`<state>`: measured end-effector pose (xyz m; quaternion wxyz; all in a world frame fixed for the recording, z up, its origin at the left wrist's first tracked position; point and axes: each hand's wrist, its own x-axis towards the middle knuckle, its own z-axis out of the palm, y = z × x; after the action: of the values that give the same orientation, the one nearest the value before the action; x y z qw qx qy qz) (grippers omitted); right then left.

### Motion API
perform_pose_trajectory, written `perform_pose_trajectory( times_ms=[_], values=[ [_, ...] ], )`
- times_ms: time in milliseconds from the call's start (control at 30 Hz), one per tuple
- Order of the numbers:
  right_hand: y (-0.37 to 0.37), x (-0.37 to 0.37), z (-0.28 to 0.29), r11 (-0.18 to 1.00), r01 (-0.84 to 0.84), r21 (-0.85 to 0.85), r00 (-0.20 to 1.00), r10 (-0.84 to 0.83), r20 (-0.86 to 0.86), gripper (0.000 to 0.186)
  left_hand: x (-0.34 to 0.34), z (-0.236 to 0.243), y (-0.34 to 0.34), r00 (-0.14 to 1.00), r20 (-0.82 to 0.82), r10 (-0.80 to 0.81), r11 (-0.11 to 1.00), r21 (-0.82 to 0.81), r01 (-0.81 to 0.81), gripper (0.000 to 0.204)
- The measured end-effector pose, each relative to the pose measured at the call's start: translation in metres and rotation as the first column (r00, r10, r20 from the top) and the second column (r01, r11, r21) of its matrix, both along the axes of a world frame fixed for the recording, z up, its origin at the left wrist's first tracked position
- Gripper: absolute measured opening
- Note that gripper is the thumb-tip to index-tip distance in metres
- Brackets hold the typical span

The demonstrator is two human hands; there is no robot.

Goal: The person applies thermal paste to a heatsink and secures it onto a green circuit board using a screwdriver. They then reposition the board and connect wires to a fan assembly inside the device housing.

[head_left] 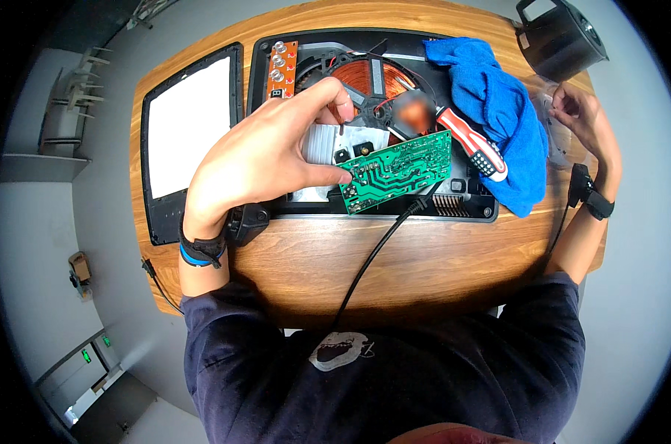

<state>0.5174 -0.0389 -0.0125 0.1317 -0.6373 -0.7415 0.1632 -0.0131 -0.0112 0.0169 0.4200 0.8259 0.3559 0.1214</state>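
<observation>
My left hand (269, 148) grips a green circuit board (398, 172) with a silver heat sink (322, 144), thumb on the board's left end. The board is tilted over an opened induction cooker base (472, 214), its soldered side facing me. Behind it a round copper coil (350, 78) sits in the black base. A red and white screwdriver (472, 144) lies beside the board, against a blue cloth (491, 111). At the table's right my right hand (588, 122) is closed, its fingertips pinching what looks like a clear plastic bag (559, 152).
A black-framed panel (191, 126) with a white face lies at the left. An orange LED board (280, 66) rests on the base's far left corner. A black jug (561, 41) stands at the far right. A black power cord (372, 263) runs from the base toward me.
</observation>
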Motion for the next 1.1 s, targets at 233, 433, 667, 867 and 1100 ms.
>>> perform_pose_trajectory(
  times_ms=[233, 433, 667, 867, 1100],
  values=[
    [-0.002, -0.005, 0.008, 0.996, -0.009, 0.084, 1.000, 0.009, 0.002, 0.022, 0.005, 0.000, 0.002, 0.995, 0.088, 0.045, 0.998, 0.040, -0.048, 0.052],
    [0.000, -0.025, 0.011, 0.989, -0.091, 0.118, 0.951, 0.121, -0.286, 0.021, 0.012, -0.008, 0.003, 0.960, 0.209, 0.187, 0.978, 0.048, -0.201, 0.042],
    [-0.003, -0.048, 0.015, 0.979, -0.158, 0.131, 0.934, 0.191, -0.301, 0.018, 0.005, -0.008, 0.010, 0.981, 0.137, 0.136, 0.990, 0.001, -0.138, 0.054],
    [-0.006, -0.063, 0.017, 0.981, -0.133, 0.144, 0.906, 0.179, -0.383, 0.023, -0.003, -0.009, 0.016, 0.997, 0.039, 0.071, 0.997, -0.003, -0.071, 0.067],
    [-0.014, -0.080, 0.027, 0.961, -0.167, 0.221, 0.948, 0.218, -0.230, 0.019, -0.001, -0.012, 0.011, 0.982, 0.142, 0.128, 0.984, -0.139, -0.108, 0.061]
  ],
)
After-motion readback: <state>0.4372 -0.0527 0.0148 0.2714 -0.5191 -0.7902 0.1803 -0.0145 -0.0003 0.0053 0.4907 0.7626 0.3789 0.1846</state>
